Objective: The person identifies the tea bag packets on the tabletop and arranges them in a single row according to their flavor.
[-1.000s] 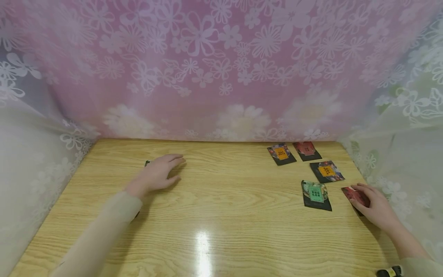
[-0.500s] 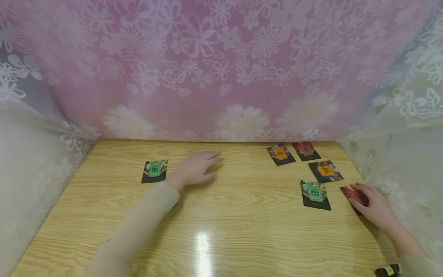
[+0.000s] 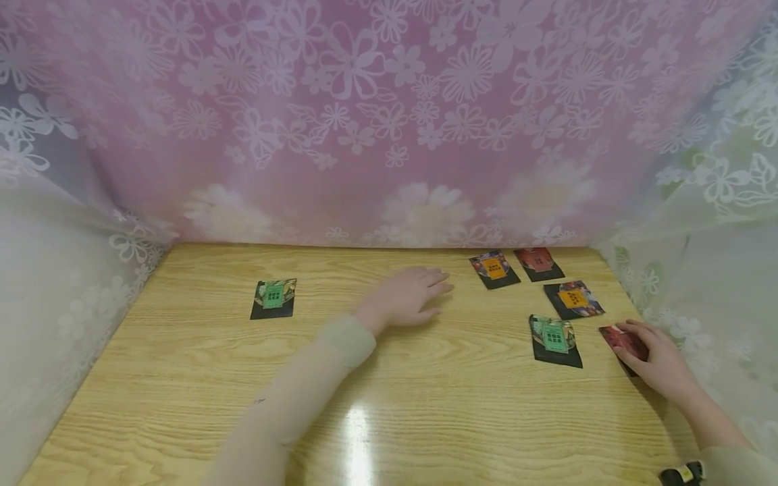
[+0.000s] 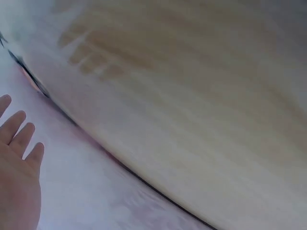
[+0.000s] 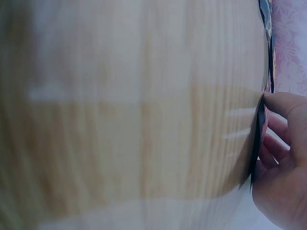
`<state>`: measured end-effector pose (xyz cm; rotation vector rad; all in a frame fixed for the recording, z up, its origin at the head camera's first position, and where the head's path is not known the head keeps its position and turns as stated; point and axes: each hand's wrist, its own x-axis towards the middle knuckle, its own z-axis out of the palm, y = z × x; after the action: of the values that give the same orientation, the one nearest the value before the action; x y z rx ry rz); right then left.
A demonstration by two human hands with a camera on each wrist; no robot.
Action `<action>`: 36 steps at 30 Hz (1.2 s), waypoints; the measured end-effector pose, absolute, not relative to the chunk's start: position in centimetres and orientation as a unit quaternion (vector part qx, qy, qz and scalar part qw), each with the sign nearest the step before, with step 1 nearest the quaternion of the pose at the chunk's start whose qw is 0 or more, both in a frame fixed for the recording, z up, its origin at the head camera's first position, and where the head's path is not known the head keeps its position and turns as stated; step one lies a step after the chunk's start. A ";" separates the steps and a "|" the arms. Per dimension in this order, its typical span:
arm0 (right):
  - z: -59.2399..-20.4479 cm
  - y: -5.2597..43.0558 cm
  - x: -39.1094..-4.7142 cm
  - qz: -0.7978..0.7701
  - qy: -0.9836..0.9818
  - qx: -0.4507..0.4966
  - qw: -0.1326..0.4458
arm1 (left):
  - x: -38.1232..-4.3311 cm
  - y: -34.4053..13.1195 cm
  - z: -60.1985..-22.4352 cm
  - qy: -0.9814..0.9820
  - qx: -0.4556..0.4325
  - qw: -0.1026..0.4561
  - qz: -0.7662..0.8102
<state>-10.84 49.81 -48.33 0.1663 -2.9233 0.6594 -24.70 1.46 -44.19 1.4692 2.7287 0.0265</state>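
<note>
- I'm seeing the red packet [image 3: 629,343] lying flat near the table's right edge, partly covered by the right hand [image 3: 660,359].
- Right hand: thumb and curled fingers are gripping that packet at its edges; the right wrist view is showing thumb and fingertips on it. I'm noting no shift there over the last second.
- What's changing: the left hand [image 3: 404,297] is sweeping rightward, from over the lone green packet [image 3: 273,299] to mid-table. It's blurring slightly, fingers spread and extended, holding nothing.
- The lone green packet is now showing fully on the left, well apart from the rest. I'm judging the left hand as finished with it and free, with the work concentrating on the right.
- The left fingertips are nearing the front orange-labelled packet [image 3: 494,269] but aren't touching it.
- Around these, I'm finding a second red packet [image 3: 538,263], another orange-labelled packet [image 3: 573,299] and a second green packet [image 3: 555,339], all lying unmoved.
- Further out, the wooden table [image 3: 456,418] is catching glare, and pink floral cloth [image 3: 389,135] is hanging behind.
</note>
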 end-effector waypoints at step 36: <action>-48.4 49.8 -11.0 0.219 -0.972 0.052 0.072 | -18.6 19.9 -45.0 0.828 0.533 0.005 -0.174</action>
<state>-10.98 49.83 -48.44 0.1557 -2.9210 0.6584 -18.55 19.92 -44.98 1.6705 2.5927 -0.5442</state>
